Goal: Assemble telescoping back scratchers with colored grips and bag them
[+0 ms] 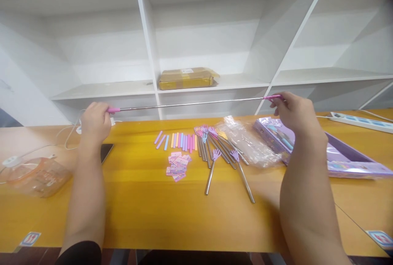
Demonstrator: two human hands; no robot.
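Note:
A long thin metal rod [184, 104] is stretched out above the table between my two hands. My left hand [95, 122] is closed round its pink handle at the left end. At the other end, the fingers of my right hand [293, 109] pinch a pink tip. On the table below lie several metal rods with small hand-shaped heads [216, 154] in purple, blue, pink and yellow. Left of them is a row of coloured tubes [181, 141], with a pile of small printed cards [178, 166] just in front.
Crumpled clear plastic [250, 144] and a purple display box [353, 166] lie to the right, near a power strip [362, 122]. An orange plastic bag [39, 177], cables and a dark flat device [106, 151] are at left. A brown box [187, 79] sits on the white shelf [242, 81].

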